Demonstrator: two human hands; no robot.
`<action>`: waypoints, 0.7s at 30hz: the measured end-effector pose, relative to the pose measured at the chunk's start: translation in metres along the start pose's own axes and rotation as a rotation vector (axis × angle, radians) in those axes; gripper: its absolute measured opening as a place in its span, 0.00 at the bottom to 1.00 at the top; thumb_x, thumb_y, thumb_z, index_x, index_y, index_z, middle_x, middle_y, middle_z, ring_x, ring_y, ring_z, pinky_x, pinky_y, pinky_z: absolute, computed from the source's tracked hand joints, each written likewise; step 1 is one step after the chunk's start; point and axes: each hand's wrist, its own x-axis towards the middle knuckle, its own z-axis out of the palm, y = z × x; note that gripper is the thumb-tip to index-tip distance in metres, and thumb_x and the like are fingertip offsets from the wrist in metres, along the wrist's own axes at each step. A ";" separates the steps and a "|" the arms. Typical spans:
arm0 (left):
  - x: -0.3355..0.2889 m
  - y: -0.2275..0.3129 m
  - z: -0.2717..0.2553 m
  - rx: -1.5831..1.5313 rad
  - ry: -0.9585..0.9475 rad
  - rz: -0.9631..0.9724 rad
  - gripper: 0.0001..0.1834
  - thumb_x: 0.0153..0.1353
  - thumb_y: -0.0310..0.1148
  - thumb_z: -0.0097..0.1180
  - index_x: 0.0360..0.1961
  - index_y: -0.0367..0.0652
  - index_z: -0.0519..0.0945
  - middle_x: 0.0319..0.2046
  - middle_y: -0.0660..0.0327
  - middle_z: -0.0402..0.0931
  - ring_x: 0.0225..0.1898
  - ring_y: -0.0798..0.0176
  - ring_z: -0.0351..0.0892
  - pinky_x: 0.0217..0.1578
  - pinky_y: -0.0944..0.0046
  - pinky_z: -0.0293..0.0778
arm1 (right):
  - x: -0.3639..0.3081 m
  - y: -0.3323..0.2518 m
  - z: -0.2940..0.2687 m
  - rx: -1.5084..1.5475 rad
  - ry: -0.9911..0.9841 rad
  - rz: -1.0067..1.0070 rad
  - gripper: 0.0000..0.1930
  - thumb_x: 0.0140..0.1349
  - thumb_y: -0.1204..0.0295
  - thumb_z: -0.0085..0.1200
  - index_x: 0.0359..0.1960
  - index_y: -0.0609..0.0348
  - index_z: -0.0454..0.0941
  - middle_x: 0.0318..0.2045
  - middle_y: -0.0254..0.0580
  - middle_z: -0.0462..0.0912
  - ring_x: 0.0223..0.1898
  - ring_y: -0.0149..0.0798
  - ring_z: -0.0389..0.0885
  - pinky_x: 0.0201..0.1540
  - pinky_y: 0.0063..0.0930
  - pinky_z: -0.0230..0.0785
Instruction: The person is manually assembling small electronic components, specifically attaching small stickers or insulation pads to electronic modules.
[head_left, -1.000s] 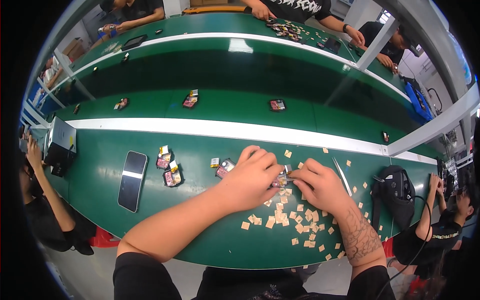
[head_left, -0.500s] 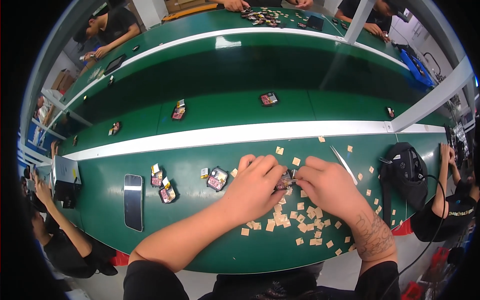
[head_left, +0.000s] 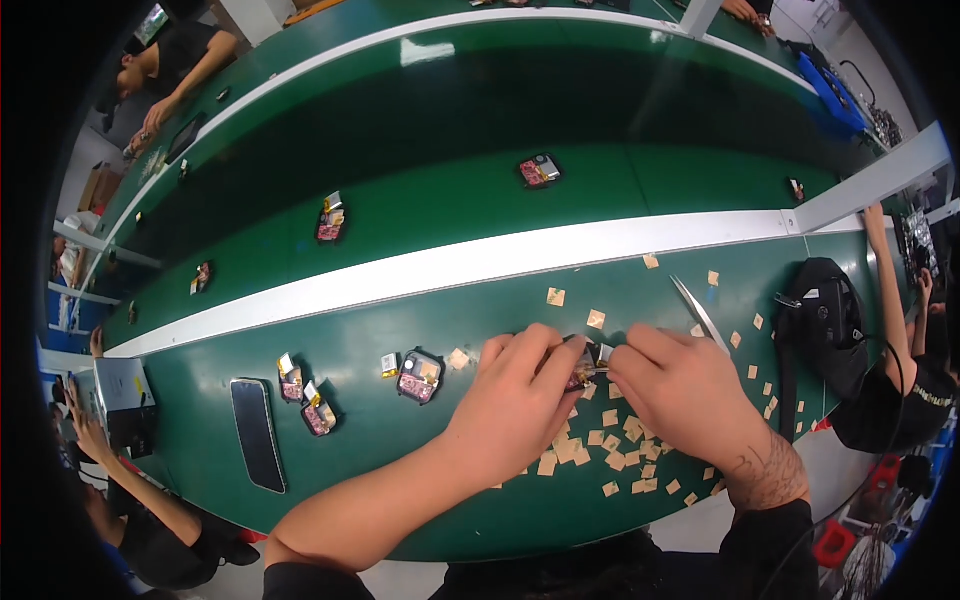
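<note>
Near the middle of the bench, my left hand (head_left: 515, 395) is closed round a small black electronic device (head_left: 580, 376) with a reddish circuit board inside, largely covered by the fingers. My right hand (head_left: 665, 385) pinches at the device's right side. Something thin and silvery shows at its fingertips, too small and covered to name. Left of my hands lies an open black casing (head_left: 421, 377) with a reddish board, its small silver battery (head_left: 390, 365) out beside it. Loose tan square pads (head_left: 568, 450) are scattered below and right of my hands.
White-grey tweezers (head_left: 700, 314) and a black bag (head_left: 822, 320) lie to the right. A phone (head_left: 258, 435) and two more open devices (head_left: 319, 413) lie left. Beyond a white rail (head_left: 480, 262), more devices (head_left: 539, 171) sit on a green belt. Other people work around.
The view has shifted, so the bench things sit differently in the picture. My hands stay together on the device, which seems slightly turned, with a pale silvery part now showing between the fingers.
</note>
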 end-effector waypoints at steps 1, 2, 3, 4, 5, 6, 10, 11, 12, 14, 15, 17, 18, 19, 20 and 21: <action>-0.002 0.003 0.002 -0.014 -0.010 -0.035 0.32 0.57 0.27 0.75 0.64 0.38 0.80 0.51 0.55 0.74 0.52 0.49 0.76 0.57 0.50 0.69 | -0.002 0.000 0.001 0.005 -0.010 0.002 0.12 0.54 0.75 0.64 0.40 0.59 0.79 0.36 0.39 0.75 0.34 0.40 0.86 0.32 0.35 0.81; -0.002 0.003 0.002 -0.023 -0.021 -0.065 0.33 0.58 0.26 0.75 0.65 0.38 0.79 0.52 0.55 0.73 0.52 0.48 0.76 0.57 0.50 0.70 | -0.001 0.001 0.003 0.008 -0.014 0.005 0.14 0.52 0.75 0.64 0.41 0.59 0.78 0.37 0.39 0.75 0.35 0.40 0.87 0.32 0.35 0.81; -0.001 0.004 0.003 -0.020 -0.033 -0.063 0.33 0.58 0.26 0.75 0.65 0.38 0.79 0.52 0.55 0.73 0.52 0.48 0.76 0.57 0.50 0.70 | -0.001 0.003 0.003 0.015 -0.009 0.013 0.14 0.52 0.75 0.64 0.41 0.59 0.78 0.37 0.39 0.75 0.35 0.40 0.87 0.32 0.35 0.81; 0.000 0.006 0.002 -0.012 -0.038 -0.075 0.33 0.58 0.26 0.75 0.66 0.39 0.79 0.53 0.54 0.73 0.53 0.48 0.76 0.57 0.50 0.70 | 0.000 0.007 0.004 0.044 -0.017 0.011 0.13 0.54 0.75 0.64 0.41 0.59 0.78 0.36 0.39 0.75 0.34 0.41 0.87 0.32 0.35 0.81; 0.000 0.006 0.002 -0.006 -0.045 -0.090 0.34 0.59 0.26 0.74 0.67 0.39 0.79 0.53 0.54 0.73 0.53 0.47 0.75 0.56 0.50 0.70 | 0.001 0.009 0.004 0.074 -0.029 0.009 0.12 0.56 0.75 0.65 0.41 0.59 0.78 0.36 0.39 0.75 0.34 0.41 0.87 0.32 0.36 0.81; 0.000 0.006 0.001 -0.003 -0.056 -0.091 0.34 0.59 0.26 0.74 0.67 0.39 0.79 0.53 0.54 0.73 0.53 0.47 0.75 0.56 0.50 0.70 | 0.002 0.012 0.005 0.083 -0.026 0.016 0.12 0.56 0.75 0.65 0.41 0.59 0.78 0.36 0.39 0.75 0.34 0.41 0.87 0.32 0.36 0.81; 0.002 0.009 0.000 0.004 -0.069 -0.111 0.34 0.59 0.27 0.75 0.67 0.41 0.79 0.54 0.55 0.73 0.52 0.47 0.74 0.54 0.51 0.72 | 0.005 0.029 0.005 0.341 -0.071 0.088 0.09 0.64 0.72 0.68 0.40 0.58 0.79 0.34 0.38 0.76 0.31 0.42 0.86 0.31 0.37 0.79; 0.003 0.010 -0.001 0.009 -0.065 -0.102 0.34 0.58 0.27 0.76 0.67 0.41 0.80 0.54 0.55 0.73 0.51 0.48 0.74 0.54 0.52 0.72 | 0.006 0.033 0.005 0.435 -0.071 0.105 0.09 0.66 0.72 0.69 0.40 0.58 0.80 0.34 0.38 0.76 0.30 0.42 0.86 0.31 0.37 0.78; 0.003 0.010 -0.001 0.006 -0.068 -0.106 0.34 0.58 0.27 0.76 0.67 0.41 0.80 0.54 0.55 0.73 0.51 0.48 0.74 0.54 0.52 0.72 | 0.007 0.038 0.006 0.438 -0.075 0.106 0.09 0.66 0.72 0.69 0.40 0.58 0.80 0.34 0.38 0.76 0.30 0.42 0.86 0.31 0.37 0.78; 0.003 0.008 -0.004 0.001 -0.064 -0.101 0.34 0.58 0.29 0.77 0.66 0.42 0.81 0.53 0.56 0.75 0.49 0.49 0.75 0.52 0.53 0.73 | 0.010 0.046 0.009 0.772 -0.144 0.229 0.09 0.65 0.73 0.70 0.41 0.59 0.81 0.34 0.39 0.78 0.30 0.40 0.84 0.32 0.37 0.77; 0.003 0.007 -0.006 -0.003 -0.060 -0.102 0.34 0.58 0.29 0.77 0.66 0.42 0.81 0.53 0.56 0.75 0.49 0.49 0.75 0.52 0.53 0.73 | 0.011 0.049 0.007 0.769 -0.148 0.229 0.09 0.65 0.73 0.70 0.41 0.59 0.81 0.34 0.39 0.78 0.30 0.40 0.84 0.32 0.37 0.77; 0.000 0.002 -0.010 0.028 -0.048 -0.072 0.33 0.56 0.30 0.78 0.65 0.43 0.83 0.50 0.57 0.77 0.48 0.50 0.76 0.51 0.53 0.73 | 0.013 0.055 0.005 0.840 -0.165 0.216 0.11 0.65 0.73 0.69 0.46 0.59 0.83 0.38 0.40 0.80 0.31 0.39 0.85 0.33 0.34 0.78; -0.001 -0.002 -0.011 0.040 -0.046 -0.058 0.34 0.55 0.32 0.80 0.64 0.43 0.84 0.49 0.58 0.78 0.46 0.51 0.77 0.50 0.54 0.73 | 0.016 0.053 0.006 0.841 -0.177 0.208 0.11 0.65 0.73 0.69 0.46 0.59 0.83 0.38 0.40 0.80 0.31 0.39 0.85 0.33 0.34 0.78; 0.000 -0.003 -0.010 0.038 -0.041 -0.072 0.34 0.55 0.32 0.80 0.64 0.43 0.84 0.49 0.58 0.78 0.46 0.51 0.77 0.50 0.54 0.73 | 0.017 0.047 0.008 0.803 -0.110 0.185 0.13 0.64 0.73 0.70 0.48 0.57 0.83 0.39 0.40 0.79 0.33 0.40 0.86 0.34 0.34 0.79; 0.000 -0.004 -0.012 0.029 -0.031 -0.046 0.34 0.54 0.32 0.80 0.64 0.43 0.84 0.49 0.58 0.79 0.45 0.52 0.78 0.49 0.54 0.73 | 0.017 0.040 0.010 0.766 -0.042 0.163 0.15 0.63 0.72 0.71 0.50 0.56 0.84 0.40 0.39 0.79 0.34 0.41 0.87 0.35 0.34 0.80; 0.000 -0.004 -0.013 0.021 -0.022 -0.020 0.35 0.53 0.33 0.80 0.64 0.43 0.84 0.49 0.58 0.80 0.44 0.52 0.79 0.48 0.55 0.73 | 0.016 0.037 0.011 0.773 -0.054 0.160 0.15 0.63 0.72 0.71 0.50 0.56 0.84 0.40 0.39 0.79 0.34 0.41 0.87 0.35 0.34 0.80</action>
